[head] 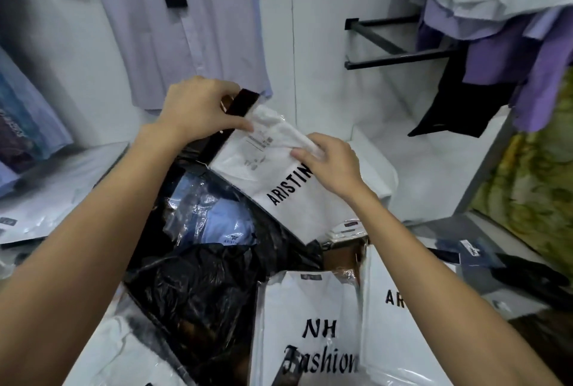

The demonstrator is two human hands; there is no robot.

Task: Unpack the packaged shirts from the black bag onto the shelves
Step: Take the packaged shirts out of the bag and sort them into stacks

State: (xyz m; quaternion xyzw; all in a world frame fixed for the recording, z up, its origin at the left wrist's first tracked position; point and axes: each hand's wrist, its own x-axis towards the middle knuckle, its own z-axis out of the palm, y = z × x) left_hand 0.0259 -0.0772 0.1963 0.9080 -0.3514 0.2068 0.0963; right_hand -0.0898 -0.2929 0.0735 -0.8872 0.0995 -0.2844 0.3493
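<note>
A flat white packaged shirt in a clear plastic sleeve (pixel 279 174), printed with black "ARISTIN" lettering and edged by a black strip at its top, is held tilted in the air above the open black plastic bag (pixel 198 286). The left hand (pixel 198 109) has its grip at the upper corner, thumb laid on the white face and fingers curled behind the black strip. The right hand (pixel 330 162) pinches the packet's right edge, thumb on top and fingers folded under it.

Inside the black bag, just below the held packet, lies a light blue shirt in crinkled clear wrap (pixel 214 218). In front of the bag stand two more white packets: one printed "NH Fashion" (pixel 310 333), and beside it, partly hidden by the right forearm, one whose lettering begins "AR" (pixel 400 323). A further white packet (pixel 347 229) shows beyond them, under the held one.

To the left, a white shelf (pixel 62 190) carries a clear-wrapped pack, with folded blue garments (pixel 28 125) stacked behind. A pale lilac shirt with a black tag (pixel 186 29) hangs on the white wall. To the right, black wall brackets (pixel 393 53) hold white, purple and black garments (pixel 508 44).
</note>
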